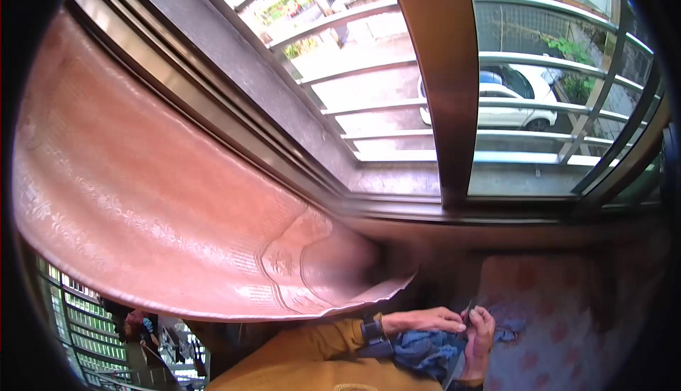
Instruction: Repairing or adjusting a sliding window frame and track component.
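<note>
My left hand (pixel 429 319) reaches in from the left at the lower middle, a dark watch (pixel 372 330) on its wrist and a mustard sleeve behind it. Its fingers are closed and bent toward my right hand (pixel 480 334), which is raised with its fingertips pinched together. Between the two hands shows a small dark thin thing (pixel 468 313), seemingly in the right fingers; its kind is too small to tell. Whatever the left fingertips pinch is hidden. Crumpled blue cloth (pixel 425 352) lies below and between my forearms.
A large pink embossed sheet (pixel 156 178) bulges across the left, above my left arm. Ahead are a brown window frame (pixel 443 93) and metal bars (pixel 376 68), with a white car (pixel 514 104) outside. A pale surface with reddish patches (pixel 560 348) lies right of my hands.
</note>
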